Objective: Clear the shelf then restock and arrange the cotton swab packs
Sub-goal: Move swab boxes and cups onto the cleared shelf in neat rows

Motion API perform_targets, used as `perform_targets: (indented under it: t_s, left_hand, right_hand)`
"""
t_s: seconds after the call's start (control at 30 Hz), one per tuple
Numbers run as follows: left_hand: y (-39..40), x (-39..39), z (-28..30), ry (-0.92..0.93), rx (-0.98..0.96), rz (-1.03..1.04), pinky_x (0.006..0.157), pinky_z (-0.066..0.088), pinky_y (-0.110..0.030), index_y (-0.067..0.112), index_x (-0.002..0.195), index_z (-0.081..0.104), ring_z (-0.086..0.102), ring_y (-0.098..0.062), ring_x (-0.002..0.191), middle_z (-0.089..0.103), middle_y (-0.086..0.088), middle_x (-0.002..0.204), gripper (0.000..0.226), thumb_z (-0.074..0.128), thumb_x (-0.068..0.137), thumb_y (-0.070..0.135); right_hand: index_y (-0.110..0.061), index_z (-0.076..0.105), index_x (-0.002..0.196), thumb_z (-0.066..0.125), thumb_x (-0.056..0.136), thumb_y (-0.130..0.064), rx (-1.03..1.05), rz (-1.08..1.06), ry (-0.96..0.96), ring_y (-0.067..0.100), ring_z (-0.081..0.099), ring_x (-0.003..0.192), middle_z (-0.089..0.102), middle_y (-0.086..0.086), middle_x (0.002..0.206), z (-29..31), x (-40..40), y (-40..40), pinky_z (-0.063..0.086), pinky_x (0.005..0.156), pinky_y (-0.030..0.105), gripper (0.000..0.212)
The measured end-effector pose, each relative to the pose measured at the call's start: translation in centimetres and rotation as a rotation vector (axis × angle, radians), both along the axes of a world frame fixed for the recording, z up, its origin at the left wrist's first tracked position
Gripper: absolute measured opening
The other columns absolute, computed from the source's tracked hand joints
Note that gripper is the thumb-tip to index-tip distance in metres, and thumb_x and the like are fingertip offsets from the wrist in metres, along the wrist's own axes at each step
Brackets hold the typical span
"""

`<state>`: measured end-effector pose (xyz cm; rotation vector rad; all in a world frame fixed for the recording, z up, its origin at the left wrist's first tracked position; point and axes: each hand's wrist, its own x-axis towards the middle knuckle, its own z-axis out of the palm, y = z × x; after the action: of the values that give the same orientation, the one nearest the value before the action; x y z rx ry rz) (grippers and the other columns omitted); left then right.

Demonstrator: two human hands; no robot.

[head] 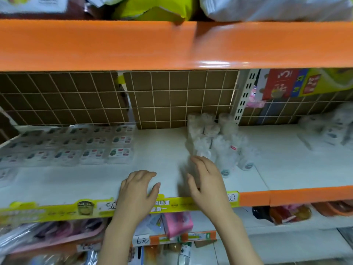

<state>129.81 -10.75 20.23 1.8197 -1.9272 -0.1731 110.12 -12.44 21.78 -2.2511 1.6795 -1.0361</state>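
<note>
Restocking and arranging, by the look of it, not clearing: flat boxed cotton swab packs [107,148] already laid in neat rows on the left part of the white shelf [156,150], round swab tubs [215,142] in clear wrap bunched in a loose stack toward the back right, bare shelf between the two groups. Left hand [137,190] hovering over or resting on the bare front strip, fingers loosely curled, holding nothing. Right hand [206,180] reaching in with fingers extended, fingertips at the front of the tub cluster, touching or just short of it; grip impossible to confirm through the motion blur, though nothing plainly enclosed. Next move probably a matter of taking hold of the nearest tubs, then pulling them forward and lining them up to fill the gap behind the yellow price strip [57,209]. Care needed, since the stack looks unsteady and a nudge could topple it. Labels on packs and tubs too smeared to read; further white packs [328,125] at far right blurred and cut by the frame edge; upper orange shelf lip [172,44] masking whatever sits above.
</note>
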Motion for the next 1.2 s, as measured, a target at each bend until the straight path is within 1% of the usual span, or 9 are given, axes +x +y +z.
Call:
perform_targets:
  t_s: [0.2,0.43,0.57,0.63,0.77,0.87,1.0,1.1,1.2]
  left_hand:
    - [-1.1,-0.5,1.1,0.017,0.011,-0.002,0.089,0.042,-0.039,0.016,0.11,0.067,0.056,-0.026,0.111,0.066,-0.001,0.113,0.065,0.028,0.077,0.055]
    - [-2.1,-2.4,1.2,0.006,0.026,-0.037,0.086,0.044,-0.038,0.016,0.109,0.068,0.059,-0.027,0.106,0.068,-0.001,0.11,0.065,0.028,0.076,0.056]
    - [-2.1,-4.8,0.9,0.002,0.044,-0.042,0.086,0.043,-0.038,0.016,0.111,0.067,0.058,-0.028,0.106,0.067,-0.002,0.112,0.07,0.024,0.074,0.058]
    - [-2.2,-6.2,1.1,0.007,0.049,-0.018,0.087,0.042,-0.038,0.016,0.111,0.067,0.057,-0.027,0.108,0.067,-0.001,0.112,0.071,0.024,0.074,0.059]
    - [-2.0,-9.2,1.9,0.003,-0.055,0.091,0.081,0.048,-0.042,0.012,0.104,0.069,0.062,-0.033,0.097,0.068,-0.006,0.103,0.057,0.037,0.078,0.051]
    - [-1.7,-12.7,3.2,0.034,-0.1,0.181,0.084,0.046,-0.045,0.009,0.108,0.068,0.059,-0.036,0.1,0.066,-0.011,0.108,0.048,0.047,0.079,0.041]
    - [-1.3,-19.2,4.0,0.045,-0.106,0.138,0.084,0.047,-0.045,0.01,0.108,0.067,0.059,-0.036,0.1,0.066,-0.011,0.11,0.058,0.036,0.078,0.048]
    - [-0.9,-23.4,3.6,0.023,-0.072,0.077,0.084,0.047,-0.044,0.011,0.106,0.068,0.06,-0.033,0.101,0.066,-0.009,0.109,0.057,0.036,0.078,0.048]
    - [-1.0,-26.1,3.5,0.006,-0.022,0.029,0.085,0.046,-0.042,0.014,0.109,0.067,0.058,-0.03,0.103,0.065,-0.005,0.111,0.059,0.033,0.079,0.051]
  right_hand:
    - [-0.009,0.056,0.124,0.039,0.084,-0.031,0.034,-0.03,-0.004,0.025,0.05,0.117,0.057,0.007,0.124,0.2,-0.8,-0.2,0.039,0.1,0.033,0.049]
    - [-0.012,0.06,0.117,0.039,0.083,-0.03,0.019,-0.069,0.024,0.024,0.055,0.106,0.06,0.004,0.115,0.5,-2.7,0.1,0.046,0.088,0.035,0.043]
    - [-0.013,0.059,0.118,0.04,0.082,-0.027,0.041,-0.035,0.027,0.022,0.053,0.108,0.059,0.003,0.117,0.2,-4.8,0.0,0.046,0.091,0.036,0.043]
    - [-0.014,0.057,0.12,0.04,0.083,-0.027,0.044,-0.001,0.03,0.02,0.051,0.111,0.057,0.002,0.12,0.3,-6.0,-0.2,0.043,0.095,0.032,0.043]
    - [-0.014,0.057,0.122,0.039,0.085,-0.029,0.038,0.112,0.061,0.017,0.047,0.115,0.056,0.002,0.124,1.0,-10.0,-0.3,0.033,0.098,0.025,0.044]
    - [-0.012,0.058,0.121,0.04,0.085,-0.028,0.03,0.135,0.063,0.019,0.048,0.116,0.057,0.003,0.123,1.5,-14.6,-0.5,0.037,0.099,0.028,0.044]
    - [-0.011,0.059,0.12,0.041,0.083,-0.027,0.023,0.092,0.057,0.019,0.049,0.115,0.058,0.004,0.122,1.6,-20.6,-0.7,0.037,0.098,0.029,0.044]
    - [-0.013,0.058,0.123,0.046,0.085,-0.025,0.043,0.065,0.048,0.016,0.047,0.118,0.057,0.001,0.125,1.5,-23.9,-0.4,0.031,0.1,0.024,0.041]
    - [-0.017,0.053,0.128,0.044,0.087,-0.029,0.087,0.047,0.055,0.013,0.042,0.124,0.052,-0.002,0.131,1.2,-26.3,-0.3,0.027,0.103,0.022,0.044]
